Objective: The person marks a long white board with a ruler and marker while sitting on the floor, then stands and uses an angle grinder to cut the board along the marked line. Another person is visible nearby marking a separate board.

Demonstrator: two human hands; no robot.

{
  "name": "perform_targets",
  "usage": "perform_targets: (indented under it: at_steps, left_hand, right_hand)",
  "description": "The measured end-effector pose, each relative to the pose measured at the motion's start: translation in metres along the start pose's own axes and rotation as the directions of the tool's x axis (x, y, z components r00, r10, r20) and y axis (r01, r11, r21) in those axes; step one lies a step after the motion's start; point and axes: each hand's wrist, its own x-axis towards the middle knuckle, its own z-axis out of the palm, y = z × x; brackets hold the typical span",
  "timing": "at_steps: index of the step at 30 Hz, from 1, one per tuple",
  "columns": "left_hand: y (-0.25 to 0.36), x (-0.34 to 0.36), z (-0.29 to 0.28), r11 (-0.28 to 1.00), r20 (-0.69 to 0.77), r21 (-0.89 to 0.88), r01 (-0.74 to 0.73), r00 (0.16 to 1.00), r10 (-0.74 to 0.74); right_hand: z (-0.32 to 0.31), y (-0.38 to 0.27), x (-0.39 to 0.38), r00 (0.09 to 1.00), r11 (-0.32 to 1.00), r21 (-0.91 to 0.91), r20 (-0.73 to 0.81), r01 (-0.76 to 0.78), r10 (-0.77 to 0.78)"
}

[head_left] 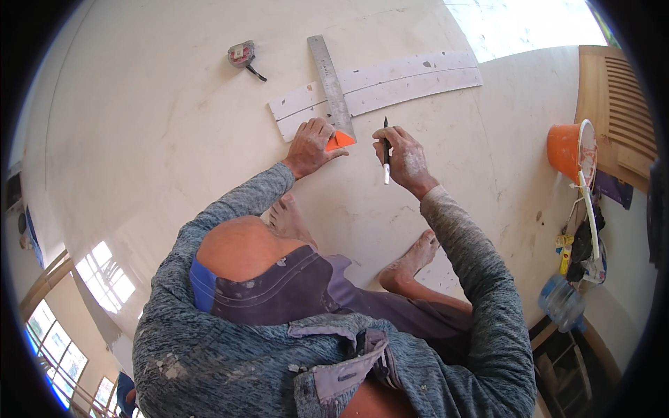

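The left hand point(309, 148) partly covers the orange handle point(342, 139), the right hand point(410, 161) the pen point(387, 173). The steel blade point(327, 75), its markings too small to read, hides some of the white strip point(412, 82).

Orange handle point(341, 139), dark-lined white strip point(411, 85)

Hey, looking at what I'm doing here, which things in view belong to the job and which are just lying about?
Seemingly part of the job:
Square, orange end in your left hand
Pen, in your right hand
White strip, under the square's blade
Tape measure, probably, though unheld

Apparently just lying about:
Orange bucket
Clear bottle
Slatted wooden panel
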Motion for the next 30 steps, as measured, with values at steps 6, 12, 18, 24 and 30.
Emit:
perform_targets:
  at_steps: [6, 12, 18, 24, 30]
  left_hand:
    - [-0.005, -0.001, 0.012, 0.996, 0.047, 0.077, 0.039, 0.998, -0.042]
    - [-0.008, -0.001, 0.018, 0.993, 0.077, 0.104, 0.049, 0.995, -0.057]
    - [-0.008, 0.006, 0.011, 0.991, -0.013, 0.133, 0.012, 1.0, -0.01]
    - [-0.019, 0.011, 0.012, 0.989, -0.028, 0.142, -0.035, 0.999, 0.04]
    - [-0.027, 0.011, 0.015, 0.994, 0.025, 0.078, -0.07, 0.997, 0.068]
  right_hand:
    - [0.054, 0.009, 0.0, 0.995, 0.999, -0.006, -0.092, -0.035, 0.035]
    - [0.083, 0.012, 0.005, 0.986, 0.995, 0.058, -0.144, -0.081, 0.088]
    - [0.088, 0.016, 0.006, 0.982, 0.995, 0.065, -0.166, -0.08, 0.089]
    - [0.085, 0.016, 0.008, 0.981, 0.99, 0.106, -0.163, -0.092, 0.109]
    - [0.086, 0.019, 0.01, 0.967, 0.988, 0.15, -0.246, -0.022, 0.059]
